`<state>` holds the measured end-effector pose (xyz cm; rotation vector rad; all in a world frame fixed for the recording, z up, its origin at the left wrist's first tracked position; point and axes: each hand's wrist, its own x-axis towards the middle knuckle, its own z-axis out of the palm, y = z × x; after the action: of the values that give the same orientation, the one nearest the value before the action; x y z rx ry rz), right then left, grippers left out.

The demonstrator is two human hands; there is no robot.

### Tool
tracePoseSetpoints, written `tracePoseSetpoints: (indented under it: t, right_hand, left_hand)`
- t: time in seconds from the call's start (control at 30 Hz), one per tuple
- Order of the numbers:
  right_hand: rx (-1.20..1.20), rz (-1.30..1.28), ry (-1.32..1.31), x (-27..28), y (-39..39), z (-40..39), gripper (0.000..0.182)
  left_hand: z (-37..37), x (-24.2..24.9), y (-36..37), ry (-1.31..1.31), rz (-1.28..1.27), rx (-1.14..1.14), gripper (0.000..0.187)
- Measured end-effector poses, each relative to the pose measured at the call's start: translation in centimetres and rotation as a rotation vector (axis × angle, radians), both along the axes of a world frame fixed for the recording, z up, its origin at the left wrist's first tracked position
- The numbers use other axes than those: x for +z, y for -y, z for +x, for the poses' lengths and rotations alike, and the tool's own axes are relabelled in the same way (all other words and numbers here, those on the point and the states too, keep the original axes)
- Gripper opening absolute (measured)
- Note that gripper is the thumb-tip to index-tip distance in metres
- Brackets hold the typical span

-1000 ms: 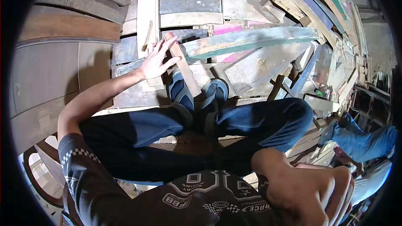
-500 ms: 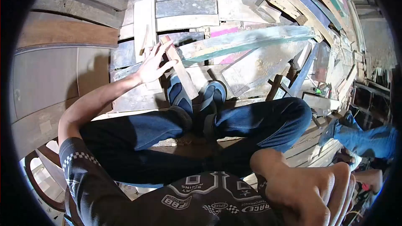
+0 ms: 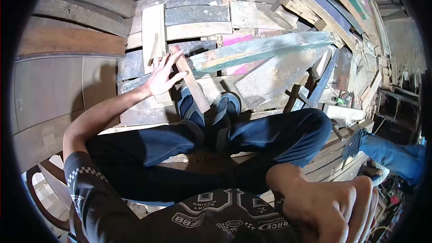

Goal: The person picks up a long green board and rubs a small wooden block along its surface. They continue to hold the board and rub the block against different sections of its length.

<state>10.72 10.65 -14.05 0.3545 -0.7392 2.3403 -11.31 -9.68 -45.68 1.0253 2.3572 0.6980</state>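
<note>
My left hand (image 3: 163,74) is open, fingers spread, with its fingertips at the upper end of a short wooden block (image 3: 192,82). The block slants down toward my sandalled feet. Its upper part lies close to the left end of a long plank with worn pale blue-green paint (image 3: 265,49). My right hand (image 3: 330,198) is near the camera at the lower right, over my thigh, with its fingers curled closed. What it holds, if anything, is hidden.
A pale upright board (image 3: 154,29) lies left of the long plank. Stacked planks (image 3: 315,6) fill the upper right. Dark crossed wood pieces (image 3: 294,98) lie beyond my right knee. Another person's jeans-clad leg (image 3: 387,153) is at the right.
The view has shifted slightly. Both my hands keep nearly the same pose, and the block remains by my left hand. The other person's leg at the right has shifted a little.
</note>
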Motion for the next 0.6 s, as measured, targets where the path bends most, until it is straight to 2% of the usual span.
tracePoseSetpoints:
  t: [0.07, 0.1, 0.17, 0.2, 0.27, 0.37, 0.47, 0.6]
  right_hand:
    - [-0.06, 0.005, -0.114, -0.6, 0.3, -0.6, 0.04]
    - [-0.049, 0.021, -0.282, -1.9, 0.0, -1.9, 0.04]
    - [0.076, 0.054, -0.394, -2.4, -0.9, -2.3, 0.039]
    - [0.19, 0.07, -0.336, -1.9, -2.1, -1.8, 0.039]
    - [0.221, 0.065, -0.274, -1.6, -2.2, -1.3, 0.039]
    - [0.043, 0.009, -0.251, -1.6, -0.5, -0.9, 0.039]
    - [0.051, -0.005, -0.215, -1.6, -0.8, 0.3, 0.038]
    - [0.257, 0.133, -0.313, -1.9, -3.2, -0.6, 0.038]
  left_hand:
    - [0.1, -0.4, 0.2, 0.028, 0.069, 0.007, 0.075]
    - [0.1, -0.4, 0.2, 0.02, 0.05, 0.006, 0.075]
    - [0.0, -0.3, 0.1, 0.002, 0.017, 0.004, 0.075]
    - [0.1, -0.3, 0.0, 0.023, 0.041, 0.017, 0.075]
    - [0.2, -0.1, 0.1, 0.016, 0.018, 0.017, 0.075]
    - [0.1, -0.2, 0.1, 0.018, 0.045, 0.016, 0.076]
    - [0.0, -0.9, 0.2, 0.012, 0.043, 0.022, 0.076]
    - [-0.1, -1.3, 0.4, 0.001, 0.074, 0.002, 0.074]
